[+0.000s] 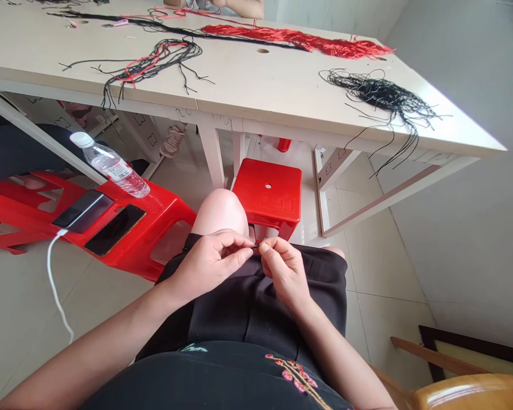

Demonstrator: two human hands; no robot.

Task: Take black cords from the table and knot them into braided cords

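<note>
My left hand [216, 256] and my right hand [284, 267] meet over my lap, thumbs and fingertips pinched close together. Between them shows a short bit of black cord [257, 245], gripped from both sides; its finer form is too small to make out. On the table above lie a bundle of black cords with some red ones [154, 60], a loose tangle of black cord [382, 94] with ends hanging over the edge, and a long red skein of cord [299, 40] beside a strand of black cords [175, 28].
A red plastic stool [269, 188] stands before my knees. To the left, another red stool [162, 205] carries a water bottle [115, 165], a phone [115, 229] and a dark device [83, 210] with a white cable. Another person's arm [243, 7] rests at the table's far side. A wooden chair [470, 393] is lower right.
</note>
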